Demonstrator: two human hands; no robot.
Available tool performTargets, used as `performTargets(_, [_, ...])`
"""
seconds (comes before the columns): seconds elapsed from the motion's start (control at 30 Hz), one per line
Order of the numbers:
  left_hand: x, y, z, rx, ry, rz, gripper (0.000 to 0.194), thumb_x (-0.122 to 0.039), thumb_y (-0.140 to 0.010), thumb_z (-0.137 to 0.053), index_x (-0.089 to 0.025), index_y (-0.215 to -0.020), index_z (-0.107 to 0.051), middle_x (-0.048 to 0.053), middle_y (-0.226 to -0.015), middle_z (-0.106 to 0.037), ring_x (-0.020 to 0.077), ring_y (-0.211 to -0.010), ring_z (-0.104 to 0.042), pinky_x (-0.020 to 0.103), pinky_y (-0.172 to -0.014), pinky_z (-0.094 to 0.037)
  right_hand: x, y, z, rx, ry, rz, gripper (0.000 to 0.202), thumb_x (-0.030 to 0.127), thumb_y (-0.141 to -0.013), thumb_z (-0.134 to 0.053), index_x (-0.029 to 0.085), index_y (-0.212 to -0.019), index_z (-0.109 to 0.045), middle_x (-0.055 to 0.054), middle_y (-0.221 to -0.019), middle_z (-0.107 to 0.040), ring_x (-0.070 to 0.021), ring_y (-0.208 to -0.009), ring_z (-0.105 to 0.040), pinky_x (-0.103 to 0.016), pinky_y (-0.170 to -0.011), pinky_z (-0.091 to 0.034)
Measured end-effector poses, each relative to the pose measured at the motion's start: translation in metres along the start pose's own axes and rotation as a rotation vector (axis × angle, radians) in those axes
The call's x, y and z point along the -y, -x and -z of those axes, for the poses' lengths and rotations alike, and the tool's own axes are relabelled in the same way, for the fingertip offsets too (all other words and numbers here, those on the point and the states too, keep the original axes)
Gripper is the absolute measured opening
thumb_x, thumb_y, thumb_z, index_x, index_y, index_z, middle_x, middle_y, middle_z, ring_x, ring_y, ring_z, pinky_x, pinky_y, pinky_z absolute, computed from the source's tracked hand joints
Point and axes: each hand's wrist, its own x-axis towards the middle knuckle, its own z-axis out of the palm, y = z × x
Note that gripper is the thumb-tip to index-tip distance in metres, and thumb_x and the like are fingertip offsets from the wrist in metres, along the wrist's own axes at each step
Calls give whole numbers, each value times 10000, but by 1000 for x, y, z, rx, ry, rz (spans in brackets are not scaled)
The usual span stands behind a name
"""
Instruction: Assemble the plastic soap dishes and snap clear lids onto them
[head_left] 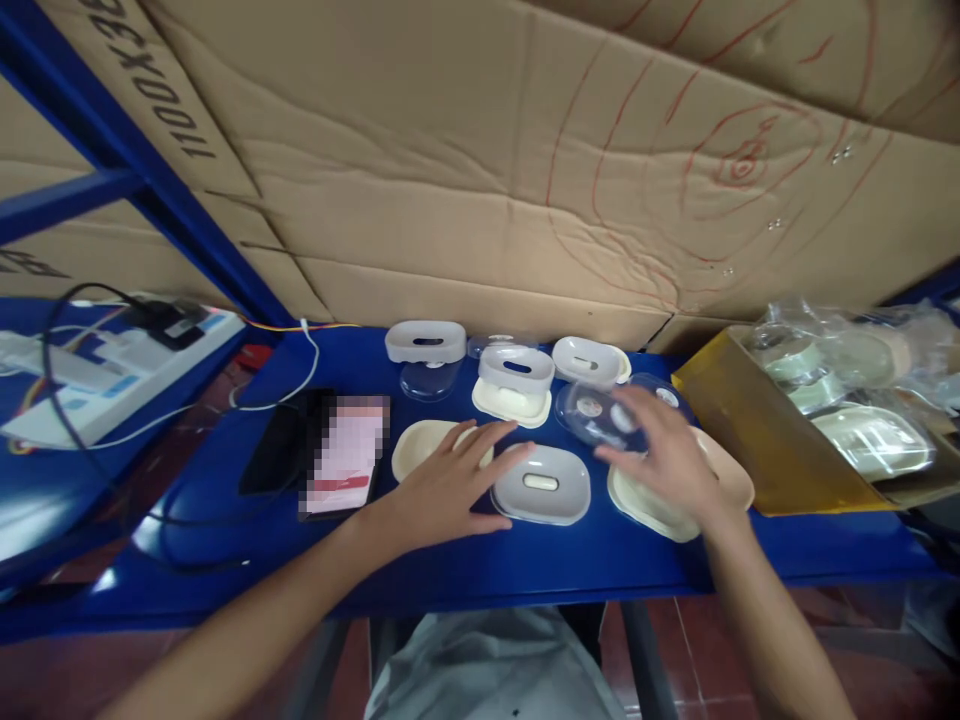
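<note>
My left hand (pixel 450 490) is open, fingers spread, above a cream oval dish (pixel 412 445) and the left end of a grey oval dish (pixel 559 503). The grey dish has a slot in its middle with a pale strip showing in it. My right hand (pixel 667 450) is open too, its thumb and fingers apart by the right edge of a transparent lid (pixel 581 412) with a round sticker. Whether it touches the lid, I cannot tell. Under this hand lie another cream dish (pixel 637 503) and a peach dish (pixel 735 470), both partly hidden.
Behind are slotted grey oval trays (pixel 426 345), a cream piece (pixel 510 405) and more transparent lids (pixel 429 380). A phone (pixel 345 455) lies left, near a power strip (pixel 127 370) and cables. At right stands a cardboard box (pixel 787 440) of bagged dishes; a cardboard wall (pixel 420 180) rises behind.
</note>
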Motion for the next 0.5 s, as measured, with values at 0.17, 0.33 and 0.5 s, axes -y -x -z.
performTargets(0.17, [7, 3, -4, 9, 23, -16, 995, -627, -926, -780, -217, -1691, -293, 205, -1682, -445, 389, -1539, -451, 591, -1294, -287, 82, 41, -43, 123, -77, 180, 785, 593, -1014, -666, 291, -1678, -375, -163, -1661, -490, -382, -1483, -530, -616, -1147, -525])
performTargets(0.33, [4, 1, -10, 50, 91, -50, 896, -618, -974, -728, -256, -1686, -322, 158, -1613, -555, 330, -1489, -532, 558, -1298, -273, 97, 43, -53, 120, -61, 199, 867, 563, -1024, -660, 297, -1737, -245, -154, -1697, -442, -402, -1516, -480, -642, -1177, -501])
performTargets(0.5, [3, 0, -9, 24, 80, -48, 856, -610, -979, -725, -251, -1666, -361, 165, -1594, -567, 334, -1480, -539, 576, -1302, -244, 99, 48, -57, 119, -100, 183, 886, 543, -1038, -646, 325, -1750, -166, -139, -1729, -391, -386, -1572, -405, -636, -1221, -462])
